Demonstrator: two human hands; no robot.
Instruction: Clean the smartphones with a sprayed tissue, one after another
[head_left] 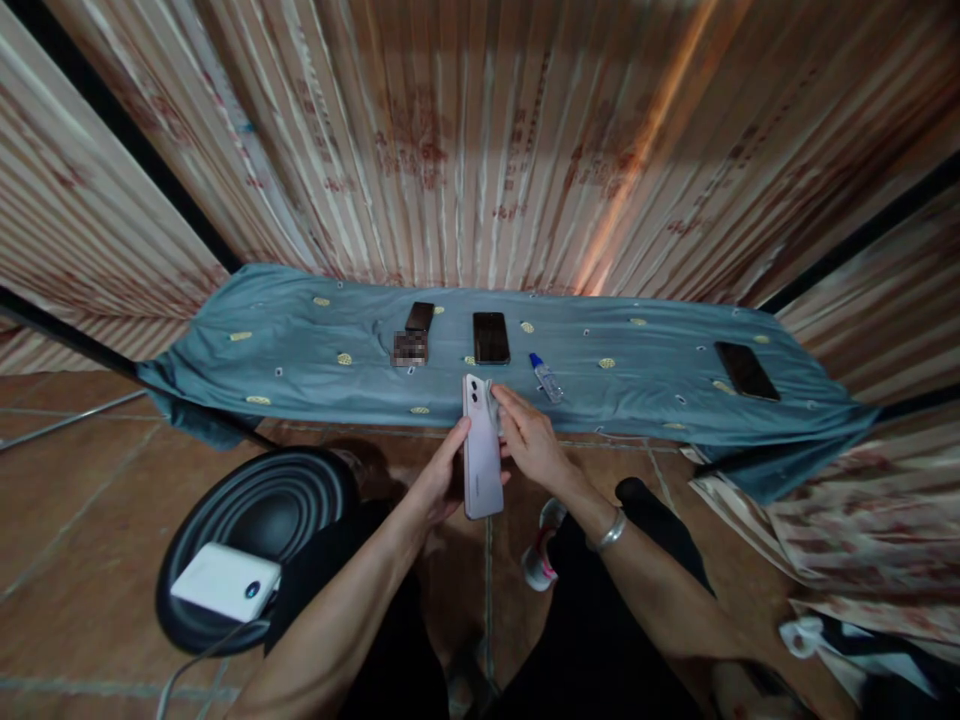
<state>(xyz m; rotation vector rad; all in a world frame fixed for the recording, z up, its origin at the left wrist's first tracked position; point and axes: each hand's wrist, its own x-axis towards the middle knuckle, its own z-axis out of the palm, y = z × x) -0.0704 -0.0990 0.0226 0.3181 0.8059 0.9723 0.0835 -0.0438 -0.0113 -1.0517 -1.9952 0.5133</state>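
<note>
A pale lavender smartphone (484,465), back side up with its two camera lenses near the top, is in my left hand (442,470). My left thumb lies along its left edge, and the other fingers go under it. My right hand (529,430) is at the phone's upper right edge, its fingers bent and pinching a small pale grey cloth (492,398) against the back beside the lenses. Beyond my hands, on the blue cloth cover (360,390), lie a dark phone (491,338) and a small clear bottle with a blue cap (546,378).
Another dark phone (748,371) lies at the cover's right. A small dark flat object (420,316) lies left of centre beside a blurred-out patch. On the floor at left, a round black stool (255,490) bears a white power bank (225,582) with a cable. Pleated curtains (465,150) hang behind.
</note>
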